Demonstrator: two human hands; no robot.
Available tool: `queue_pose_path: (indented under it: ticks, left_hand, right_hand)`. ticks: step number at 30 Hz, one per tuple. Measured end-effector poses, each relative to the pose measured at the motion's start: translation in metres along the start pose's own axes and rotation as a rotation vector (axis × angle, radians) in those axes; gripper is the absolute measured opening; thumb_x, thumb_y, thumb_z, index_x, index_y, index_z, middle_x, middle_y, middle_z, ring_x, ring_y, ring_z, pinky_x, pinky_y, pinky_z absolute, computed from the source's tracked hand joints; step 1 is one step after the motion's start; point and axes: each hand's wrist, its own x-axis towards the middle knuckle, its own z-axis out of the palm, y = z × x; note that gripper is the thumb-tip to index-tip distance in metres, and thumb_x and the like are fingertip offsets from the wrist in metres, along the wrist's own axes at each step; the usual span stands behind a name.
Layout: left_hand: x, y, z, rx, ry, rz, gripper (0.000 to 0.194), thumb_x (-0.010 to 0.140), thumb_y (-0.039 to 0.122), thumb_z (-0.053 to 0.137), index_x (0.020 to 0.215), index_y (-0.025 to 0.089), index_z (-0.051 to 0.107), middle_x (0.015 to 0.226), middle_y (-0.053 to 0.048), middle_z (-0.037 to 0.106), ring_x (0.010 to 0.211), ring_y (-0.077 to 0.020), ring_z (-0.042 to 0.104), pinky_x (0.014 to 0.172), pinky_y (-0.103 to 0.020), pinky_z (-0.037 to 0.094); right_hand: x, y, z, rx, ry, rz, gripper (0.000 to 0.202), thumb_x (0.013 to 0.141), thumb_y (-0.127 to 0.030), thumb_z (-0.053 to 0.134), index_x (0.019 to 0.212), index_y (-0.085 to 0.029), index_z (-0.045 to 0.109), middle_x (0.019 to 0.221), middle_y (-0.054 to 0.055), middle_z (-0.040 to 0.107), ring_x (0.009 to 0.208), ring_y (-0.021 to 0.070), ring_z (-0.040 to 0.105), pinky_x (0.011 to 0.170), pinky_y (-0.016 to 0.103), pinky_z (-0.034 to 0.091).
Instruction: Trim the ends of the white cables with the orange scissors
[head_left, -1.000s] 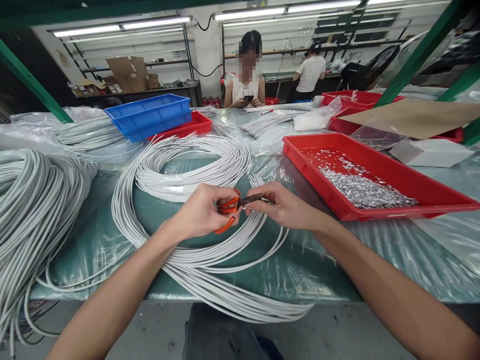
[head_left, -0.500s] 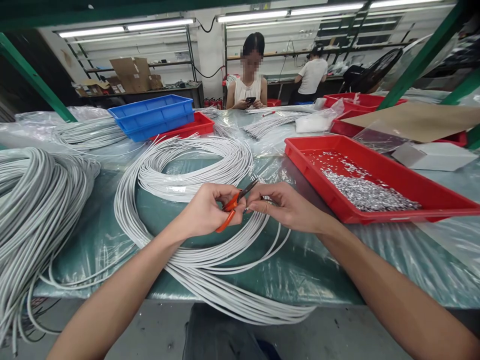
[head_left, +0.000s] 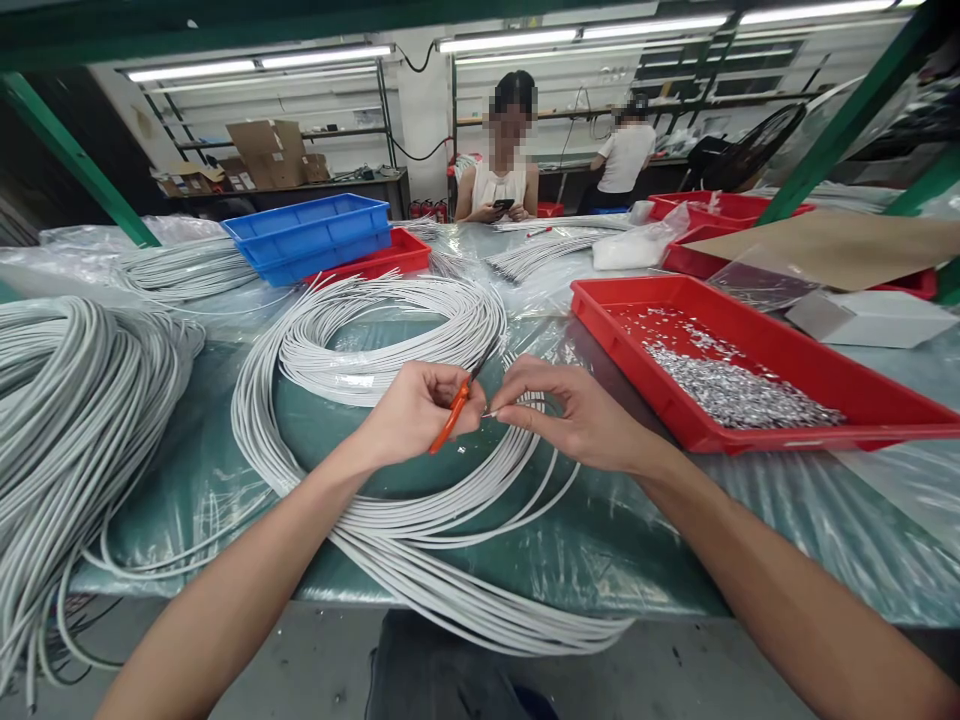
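My left hand [head_left: 409, 415] is closed around a pair of orange-handled snips [head_left: 448, 422], whose dark blades point up and away from me. Close beside it, my right hand [head_left: 574, 412] pinches a thin cable end [head_left: 491, 413] between thumb and fingertips. The tip of that end reaches toward the left fingers; whether they touch it I cannot tell. Beneath both hands lie loops of light grey cable [head_left: 450, 497], their near ends hanging over the table's front edge. Another coil [head_left: 352, 378] of the same cable rests just behind the left hand.
At right stands a red tray [head_left: 622, 375] with many small shiny metal pieces. A thick cable bundle [head_left: 82, 400] hangs over the table at left. Farther back are a blue bin [head_left: 307, 235], a white box [head_left: 874, 315] and a seated person [head_left: 499, 190] holding a phone.
The snips have turned more upright in my left hand, and their handles now look closer together. My left hand has shifted slightly left, opening a small gap between the hands.
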Motion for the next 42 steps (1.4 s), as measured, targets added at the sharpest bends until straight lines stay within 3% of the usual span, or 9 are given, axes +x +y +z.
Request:
queue_pose_path:
  ticks: [7,12,15,20,27,31,35,42]
  left_hand:
    - [0.007,-0.008,-0.004,0.043,0.047,-0.031,0.002,0.064,0.012,0.057,0.062,0.013,0.057,0.052,0.005,0.050,0.046,-0.0045,0.043,0.044,-0.017,0.033]
    - [0.017,-0.036,-0.012,0.243,0.071,-0.140,0.012,0.068,0.024,0.058,0.063,0.013,0.059,0.054,0.003,0.050,0.049,-0.0074,0.042,0.045,-0.020,0.030]
    - [0.020,-0.048,-0.018,0.470,0.116,-0.125,0.018,0.070,0.029,0.056,0.061,0.014,0.058,0.054,0.003,0.046,0.051,-0.0081,0.038,0.047,-0.021,0.027]
    - [0.020,-0.047,-0.022,0.652,0.132,-0.071,0.020,0.073,0.031,0.055,0.060,0.015,0.055,0.053,0.003,0.043,0.054,-0.0091,0.034,0.049,-0.022,0.025]
    - [0.021,-0.044,-0.024,0.626,0.227,-0.077,0.028,0.075,0.037,0.056,0.057,0.018,0.047,0.050,0.004,0.040,0.053,-0.0097,0.033,0.051,-0.023,0.027]
    - [0.023,-0.046,-0.025,0.626,0.264,-0.057,0.028,0.075,0.036,0.056,0.057,0.018,0.046,0.052,0.004,0.041,0.054,-0.0101,0.034,0.053,-0.024,0.026]
    - [0.022,-0.046,-0.024,0.628,0.265,0.002,0.030,0.076,0.035,0.055,0.055,0.018,0.042,0.052,0.004,0.038,0.054,-0.0101,0.031,0.054,-0.025,0.025]
    - [0.019,-0.044,-0.023,0.641,0.262,0.057,0.029,0.076,0.031,0.054,0.054,0.019,0.041,0.050,0.004,0.037,0.054,-0.0103,0.030,0.054,-0.025,0.023]
  right_hand:
    - [0.000,0.004,-0.002,-0.046,0.029,0.051,0.014,0.088,-0.030,0.063,0.084,-0.018,0.070,0.083,0.004,0.067,0.081,0.0178,0.058,0.076,0.031,0.044]
    - [0.005,0.031,-0.005,-0.171,0.227,0.162,0.024,0.091,-0.035,0.056,0.080,-0.016,0.066,0.070,0.002,0.063,0.066,0.0147,0.054,0.062,0.028,0.040]
    - [0.007,0.045,-0.005,-0.185,0.307,0.219,0.025,0.090,-0.035,0.055,0.079,-0.015,0.065,0.065,0.001,0.059,0.061,0.0134,0.052,0.058,0.027,0.038]
    - [0.007,0.055,-0.004,-0.178,0.335,0.271,0.024,0.089,-0.035,0.055,0.079,-0.015,0.064,0.064,0.001,0.060,0.061,0.0138,0.055,0.059,0.026,0.040]
    - [0.006,0.063,-0.012,-0.097,0.450,0.343,0.024,0.086,-0.038,0.057,0.078,-0.016,0.062,0.058,0.000,0.059,0.050,0.0116,0.052,0.050,0.025,0.039]
    - [0.008,0.056,-0.027,-0.029,0.559,0.428,0.026,0.081,-0.043,0.062,0.077,-0.018,0.059,0.052,-0.002,0.055,0.041,0.0107,0.047,0.044,0.025,0.036]
    - [0.011,0.033,-0.040,0.051,0.640,0.421,0.032,0.078,-0.052,0.064,0.079,-0.020,0.060,0.050,-0.003,0.053,0.039,0.0115,0.045,0.042,0.026,0.036]
    - [-0.022,-0.014,-0.047,-0.071,0.426,0.516,0.043,0.075,-0.060,0.068,0.088,-0.020,0.057,0.058,0.002,0.066,0.043,0.0160,0.059,0.044,0.027,0.045]
